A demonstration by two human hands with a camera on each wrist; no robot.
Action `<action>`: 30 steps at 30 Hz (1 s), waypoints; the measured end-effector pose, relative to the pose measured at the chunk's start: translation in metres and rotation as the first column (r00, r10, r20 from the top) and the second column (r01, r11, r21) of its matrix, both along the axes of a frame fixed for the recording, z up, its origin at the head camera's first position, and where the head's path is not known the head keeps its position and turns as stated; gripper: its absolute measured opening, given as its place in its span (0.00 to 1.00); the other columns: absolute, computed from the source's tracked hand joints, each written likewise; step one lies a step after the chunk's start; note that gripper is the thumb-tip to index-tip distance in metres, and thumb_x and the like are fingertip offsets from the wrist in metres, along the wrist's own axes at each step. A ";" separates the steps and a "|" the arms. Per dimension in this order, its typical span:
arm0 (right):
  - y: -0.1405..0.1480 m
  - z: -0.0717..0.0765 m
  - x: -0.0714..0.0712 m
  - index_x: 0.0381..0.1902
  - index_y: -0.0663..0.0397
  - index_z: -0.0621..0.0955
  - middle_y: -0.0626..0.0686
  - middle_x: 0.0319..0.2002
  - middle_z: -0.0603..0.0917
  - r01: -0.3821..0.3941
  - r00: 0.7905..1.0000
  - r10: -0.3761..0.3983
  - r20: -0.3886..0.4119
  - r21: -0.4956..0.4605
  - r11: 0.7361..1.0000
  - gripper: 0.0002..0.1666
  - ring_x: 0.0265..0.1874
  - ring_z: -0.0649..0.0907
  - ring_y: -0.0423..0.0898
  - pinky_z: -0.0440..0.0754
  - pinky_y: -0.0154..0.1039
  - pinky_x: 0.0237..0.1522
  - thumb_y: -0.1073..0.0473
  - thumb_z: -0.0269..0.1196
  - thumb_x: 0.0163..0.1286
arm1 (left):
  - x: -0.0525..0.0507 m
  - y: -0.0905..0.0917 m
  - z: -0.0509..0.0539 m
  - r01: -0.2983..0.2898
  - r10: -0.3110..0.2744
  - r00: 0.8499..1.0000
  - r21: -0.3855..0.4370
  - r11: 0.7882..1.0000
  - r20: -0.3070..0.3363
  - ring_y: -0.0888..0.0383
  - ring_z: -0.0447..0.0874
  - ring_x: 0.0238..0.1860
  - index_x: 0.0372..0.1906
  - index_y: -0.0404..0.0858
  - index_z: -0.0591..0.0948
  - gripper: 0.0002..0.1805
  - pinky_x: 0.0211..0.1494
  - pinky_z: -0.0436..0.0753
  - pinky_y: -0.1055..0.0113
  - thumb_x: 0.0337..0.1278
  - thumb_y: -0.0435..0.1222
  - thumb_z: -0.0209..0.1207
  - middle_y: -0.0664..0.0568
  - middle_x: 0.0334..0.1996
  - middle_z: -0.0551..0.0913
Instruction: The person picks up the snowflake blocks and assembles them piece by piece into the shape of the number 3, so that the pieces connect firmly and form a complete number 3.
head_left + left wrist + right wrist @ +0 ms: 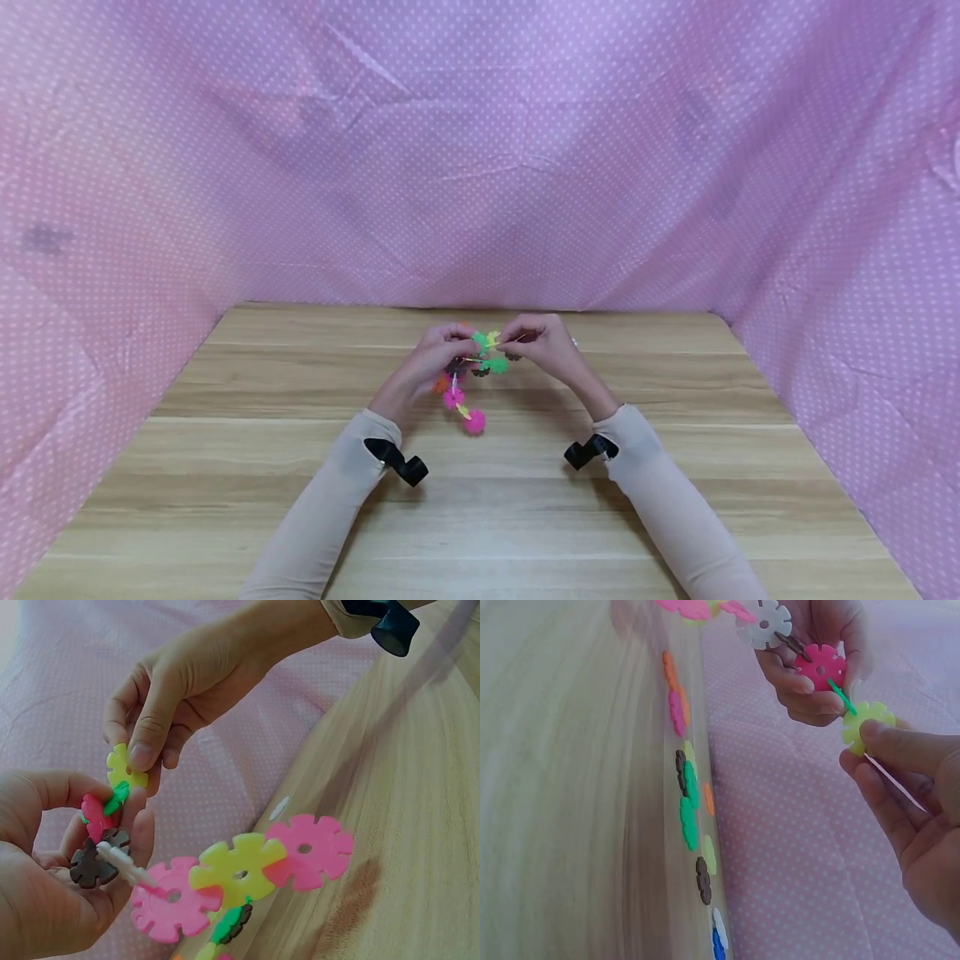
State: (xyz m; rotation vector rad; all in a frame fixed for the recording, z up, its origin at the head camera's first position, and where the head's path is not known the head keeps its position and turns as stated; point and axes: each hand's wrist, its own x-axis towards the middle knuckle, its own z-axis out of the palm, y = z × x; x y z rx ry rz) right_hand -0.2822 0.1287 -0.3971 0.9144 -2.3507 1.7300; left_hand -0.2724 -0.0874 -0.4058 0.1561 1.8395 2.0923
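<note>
In the right wrist view, my right hand [937, 802] pinches a yellow notched disc [866, 726] between thumb and fingers. A green disc [841, 696] seen edge-on joins it to a red-pink disc [821, 667], which my left hand [821, 630] grips. From there the chain runs on through a brown disc [793, 646] and a white disc [765, 624]. In the left wrist view, a pink disc [176, 898], a yellow disc [238, 866] and another pink disc [311, 851] hang off my left hand [45, 855]; my right hand [187, 682] holds the far end.
Loose discs lie on the wooden table [570, 787] near its far edge: orange [668, 671], green [688, 823], brown [703, 880], blue [718, 943] and others. A pink dotted cloth [480, 150] hangs behind and at both sides of the table.
</note>
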 end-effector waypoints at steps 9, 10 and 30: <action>0.000 -0.003 -0.001 0.32 0.67 0.88 0.65 0.32 0.89 0.009 0.999 -0.010 -0.049 -0.019 1.000 0.03 0.25 0.87 0.53 0.88 0.46 0.28 0.73 0.72 0.59 | -0.001 0.004 -0.002 -0.020 0.022 0.999 0.056 0.998 -0.028 0.65 0.88 0.29 0.45 0.30 0.78 0.07 0.39 0.88 0.72 0.64 0.23 0.56 0.55 0.30 0.84; 0.000 -0.002 -0.001 0.32 0.67 0.88 0.65 0.32 0.89 0.013 0.999 -0.014 -0.045 -0.022 1.000 0.03 0.25 0.87 0.51 0.88 0.44 0.28 0.73 0.72 0.59 | -0.001 0.004 -0.002 -0.022 0.024 0.999 0.059 0.998 -0.026 0.65 0.88 0.29 0.45 0.30 0.78 0.07 0.39 0.88 0.72 0.64 0.23 0.57 0.55 0.30 0.85; -0.007 0.015 0.001 0.41 0.65 0.86 0.63 0.39 0.89 0.015 0.998 -0.021 0.063 0.102 0.995 0.10 0.37 0.89 0.55 0.89 0.42 0.32 0.66 0.73 0.63 | -0.003 -0.009 0.008 -0.014 0.017 0.999 0.086 0.996 -0.034 0.62 0.88 0.34 0.39 0.37 0.77 0.07 0.45 0.89 0.70 0.65 0.22 0.55 0.54 0.32 0.84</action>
